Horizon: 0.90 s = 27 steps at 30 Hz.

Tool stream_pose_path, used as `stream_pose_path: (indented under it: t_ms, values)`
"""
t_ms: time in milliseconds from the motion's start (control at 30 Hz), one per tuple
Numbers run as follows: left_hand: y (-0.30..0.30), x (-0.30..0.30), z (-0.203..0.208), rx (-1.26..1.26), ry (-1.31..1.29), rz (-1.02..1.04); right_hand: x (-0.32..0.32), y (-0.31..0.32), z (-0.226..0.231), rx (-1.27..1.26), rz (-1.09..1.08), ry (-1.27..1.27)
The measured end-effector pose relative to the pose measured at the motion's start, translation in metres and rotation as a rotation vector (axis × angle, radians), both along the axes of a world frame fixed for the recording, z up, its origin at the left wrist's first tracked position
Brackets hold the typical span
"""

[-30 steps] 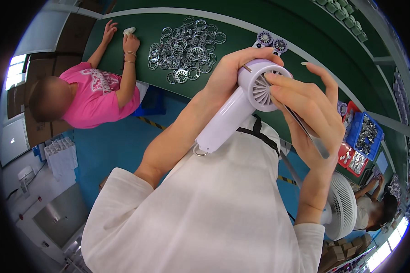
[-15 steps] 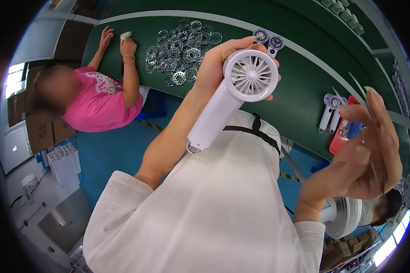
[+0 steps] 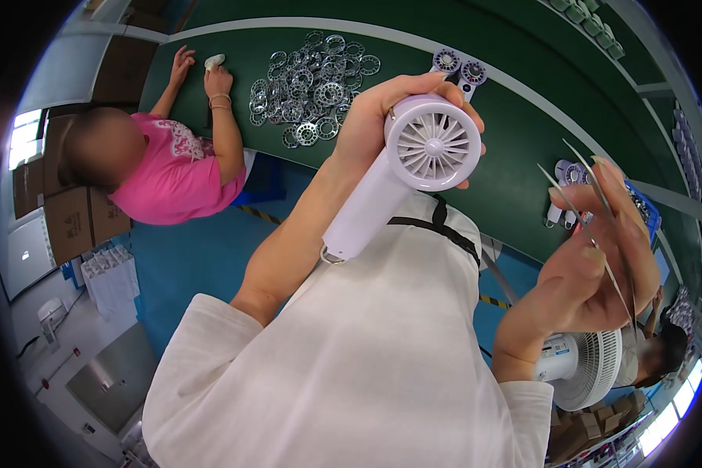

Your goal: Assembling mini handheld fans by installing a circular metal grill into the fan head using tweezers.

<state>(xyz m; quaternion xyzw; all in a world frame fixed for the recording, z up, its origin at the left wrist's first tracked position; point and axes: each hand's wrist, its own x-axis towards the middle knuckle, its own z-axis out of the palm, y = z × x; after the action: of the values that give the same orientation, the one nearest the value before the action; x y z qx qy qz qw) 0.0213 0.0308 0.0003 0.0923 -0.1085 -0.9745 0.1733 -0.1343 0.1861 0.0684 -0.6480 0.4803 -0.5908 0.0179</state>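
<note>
One long green bench (image 3: 515, 156) spans the upper view; the held fan overlaps its near edge. Next, the pale hand fan (image 3: 378, 191): held up off the bench, long axis diagonal, round grille end upper R, handle running down-L to a small metal loop (image 3: 331, 256). L hand (image 3: 366, 117) is the nearer one, as it has the fan: grip wrapped round the back & side of the round head, front grille uncovered. R hand (image 3: 577, 288) is off to the R & lower, well apart from the fan, grip closed on metal tweezers (image 3: 604, 207); their tips are spread, pointing up-L, approx. level w/ the grille but not touching it. Containers: blue bin (image 3: 654, 221) past the R hand, mostly hidden, small shiny bits inside, can't tell exact kind. Smallest: loose shiny rings (image 3: 331, 93), heaped on the bench, up-L of the L hand.
</note>
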Motion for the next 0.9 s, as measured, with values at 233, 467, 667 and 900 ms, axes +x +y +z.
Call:
stream_pose_path:
  t_ms: [233,467,667,900]
  values:
    - [0.035,0.008,0.018,-0.042,0.014,0.005,0.014,0.038,0.02,0.02,0.009,0.055]
    - [0.035,0.019,0.022,-0.045,0.03,0.015,0.049,0.021,0.009,0.055,-0.115,-0.044]
    - [0.036,0.014,0.027,-0.087,-0.066,0.091,0.065,0.006,0.005,0.043,-0.152,-0.03]
    - [0.039,0.011,0.029,-0.112,-0.049,0.098,0.062,0.0,0.002,0.014,-0.195,0.004]
